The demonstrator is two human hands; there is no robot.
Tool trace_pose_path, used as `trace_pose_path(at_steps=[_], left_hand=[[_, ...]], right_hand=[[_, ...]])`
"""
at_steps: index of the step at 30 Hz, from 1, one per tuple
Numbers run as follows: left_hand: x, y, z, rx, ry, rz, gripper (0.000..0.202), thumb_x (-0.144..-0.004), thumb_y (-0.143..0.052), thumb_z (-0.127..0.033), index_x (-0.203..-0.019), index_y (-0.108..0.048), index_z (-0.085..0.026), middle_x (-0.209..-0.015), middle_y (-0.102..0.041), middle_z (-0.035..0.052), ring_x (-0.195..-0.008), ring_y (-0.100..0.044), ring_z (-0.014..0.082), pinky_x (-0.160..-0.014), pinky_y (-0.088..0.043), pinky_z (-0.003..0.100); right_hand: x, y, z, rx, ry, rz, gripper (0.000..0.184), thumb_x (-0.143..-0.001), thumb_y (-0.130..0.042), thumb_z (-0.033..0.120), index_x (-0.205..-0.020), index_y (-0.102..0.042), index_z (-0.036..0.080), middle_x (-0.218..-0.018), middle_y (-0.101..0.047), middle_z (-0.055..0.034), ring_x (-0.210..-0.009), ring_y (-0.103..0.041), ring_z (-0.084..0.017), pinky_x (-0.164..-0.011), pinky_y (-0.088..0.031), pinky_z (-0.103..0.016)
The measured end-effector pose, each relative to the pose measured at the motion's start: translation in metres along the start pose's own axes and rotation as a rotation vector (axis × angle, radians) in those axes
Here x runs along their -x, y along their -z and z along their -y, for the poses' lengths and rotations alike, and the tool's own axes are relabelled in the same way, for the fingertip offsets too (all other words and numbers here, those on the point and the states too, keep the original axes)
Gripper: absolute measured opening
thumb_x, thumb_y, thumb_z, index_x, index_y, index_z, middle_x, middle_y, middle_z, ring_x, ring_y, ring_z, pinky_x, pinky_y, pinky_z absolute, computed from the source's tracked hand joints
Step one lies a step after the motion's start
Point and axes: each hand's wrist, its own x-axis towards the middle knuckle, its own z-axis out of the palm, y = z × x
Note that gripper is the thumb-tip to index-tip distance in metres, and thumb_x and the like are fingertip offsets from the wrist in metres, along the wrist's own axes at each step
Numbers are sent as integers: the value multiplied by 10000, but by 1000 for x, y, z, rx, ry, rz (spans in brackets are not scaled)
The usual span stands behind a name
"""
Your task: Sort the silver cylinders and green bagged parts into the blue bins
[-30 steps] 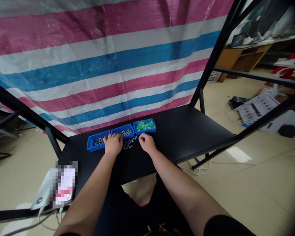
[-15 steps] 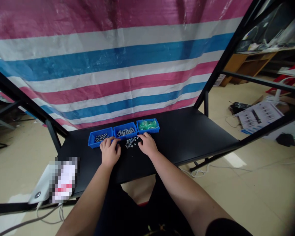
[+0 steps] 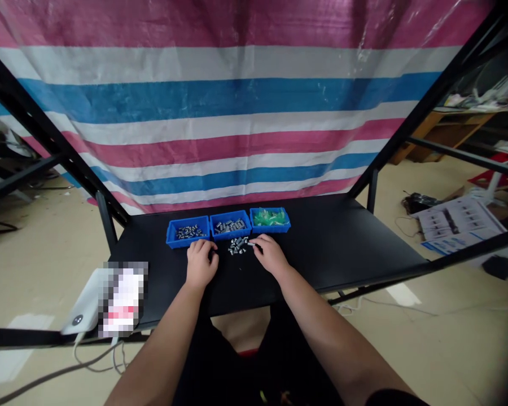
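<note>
A small heap of grey metal parts (image 3: 238, 246) lies on the black table (image 3: 330, 242), just in front of three blue bins. The left bin (image 3: 188, 232) and middle bin (image 3: 231, 225) hold grey metal parts; the right bin (image 3: 270, 219) holds green pieces. My left hand (image 3: 200, 263) rests on the table to the left of the heap, fingers curled, nothing visible in it. My right hand (image 3: 270, 254) sits to the right of the heap, its fingertips pinched at the heap's edge on a small metal part.
A striped pink, white and blue tarp (image 3: 237, 101) hangs behind the table. Black frame posts (image 3: 105, 217) stand at both sides. A white device (image 3: 84, 307) with a blurred label sits at the table's left front corner, cables below. Papers (image 3: 457, 217) lie on the floor at right.
My left hand drew back from the bins to the table left of the heap. My right hand moved in to the heap's right edge. The camera tilted and shifted.
</note>
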Motion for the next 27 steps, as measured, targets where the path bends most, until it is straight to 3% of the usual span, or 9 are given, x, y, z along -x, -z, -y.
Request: trace_pose_path(at_steps=[5, 10, 15, 27], left_hand=[[1, -2, 2, -2, 1, 44, 139, -816, -566, -128, -895, -607, -235, -957, -627, 56, -954, -536, 262, -866, -422, 410], [-1, -5, 5, -16, 13, 65, 118, -805, -582, -140, -875, -601, -233, -930, -619, 58, -924, -525, 259, -852, -424, 407], [-2, -6, 6, -16, 23, 69, 113, -809, -578, -141, -871, -598, -234, -927, -616, 59, -926, -530, 258, -854, -425, 407], [-3, -8, 6, -26, 17, 101, 91, -815, -577, -148, -848, -589, -232, -910, -612, 53, -905, -519, 245, -849, -426, 393]], right_hand=[[-6, 7, 9, -71, 38, -68, 264, -958, -499, 147, -1091, -706, 243, -1072, -643, -70, -1018, -630, -223, -945, -521, -376], [-40, 14, 28, -1, 80, -182, 255, -976, -494, 177, -1122, -695, 236, -1108, -655, -78, -1069, -602, -243, -996, -476, -396], [-60, 4, 35, 182, 80, -75, 244, -940, -524, 153, -1047, -724, 246, -1068, -695, -65, -1049, -552, -268, -948, -434, -417], [-58, -9, 52, 327, 28, 1, 262, -885, -589, 232, -1107, -728, 251, -1178, -686, -72, -1150, -470, -298, -957, -353, -440]])
